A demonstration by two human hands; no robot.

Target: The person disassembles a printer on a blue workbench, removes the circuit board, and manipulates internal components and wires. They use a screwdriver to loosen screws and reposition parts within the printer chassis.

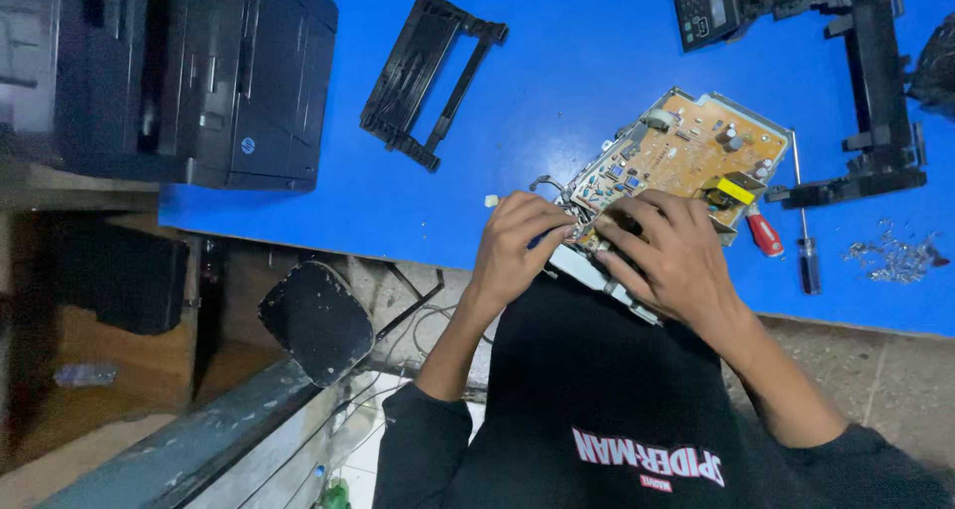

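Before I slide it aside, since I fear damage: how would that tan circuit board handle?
The circuit board is probably stiff, being flat in a metal frame. Likely fragile: small parts stand on it. Both hands, left hand and right hand, rest on its near edge.

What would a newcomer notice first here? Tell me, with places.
Two bare hands, left hand and right hand, grip a tan circuit board at the near edge of the bright blue table. A black printer sits at far left, and a red-handled screwdriver lies right of the board.

Both hands (597, 245) grip circuit board (676, 156) at blue table (557, 81) edge.
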